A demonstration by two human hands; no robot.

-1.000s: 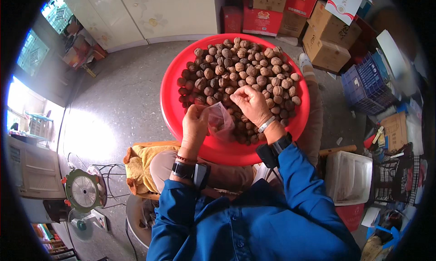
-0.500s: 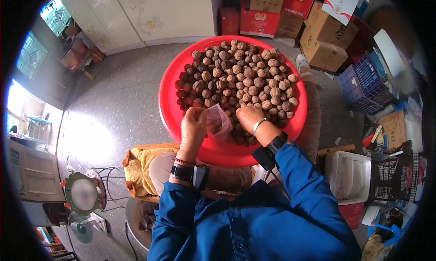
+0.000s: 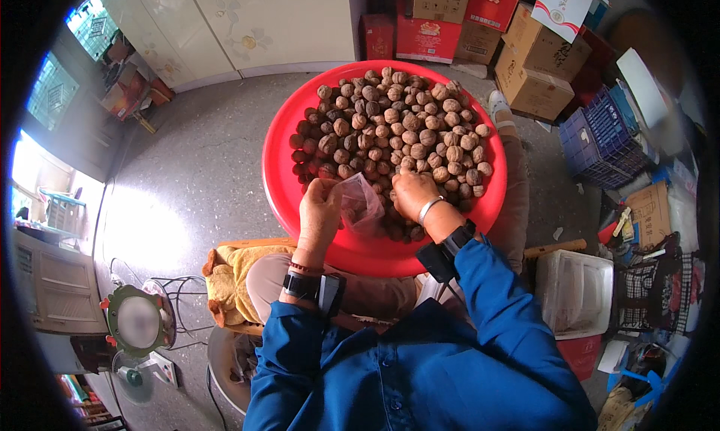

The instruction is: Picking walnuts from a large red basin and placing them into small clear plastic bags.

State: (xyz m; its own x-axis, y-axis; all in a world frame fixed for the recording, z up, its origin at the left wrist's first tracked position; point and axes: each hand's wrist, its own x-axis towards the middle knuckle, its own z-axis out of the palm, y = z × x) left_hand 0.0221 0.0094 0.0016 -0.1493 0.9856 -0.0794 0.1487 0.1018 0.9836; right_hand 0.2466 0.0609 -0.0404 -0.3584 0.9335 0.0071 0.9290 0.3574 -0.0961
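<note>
A wide red basin (image 3: 280,161) in front of me holds a broad heap of brown walnuts (image 3: 397,120). At the basin's near left, my left hand (image 3: 320,204) pinches the edge of a thin, see-through plastic bag (image 3: 361,204). The bag hangs with its mouth toward the right, and something inside it shows only dimly. My right hand (image 3: 415,195) reaches down into the near side of the heap, just right of the bag. Its fingers are curled down among the nuts; their tips are hidden, and I cannot make out what they grip.
Cardboard and red boxes (image 3: 544,56) stack at the far right, with a blue plastic crate (image 3: 604,142) nearer. A clear tub (image 3: 576,292) stands right of my knees. On my left are a yellow cloth (image 3: 247,281), a metal bowl (image 3: 223,371) and a wire stand (image 3: 176,303).
My right hand has shifted very slightly at the edge of the heap. My left hand and the bag stay nearly where they were.
</note>
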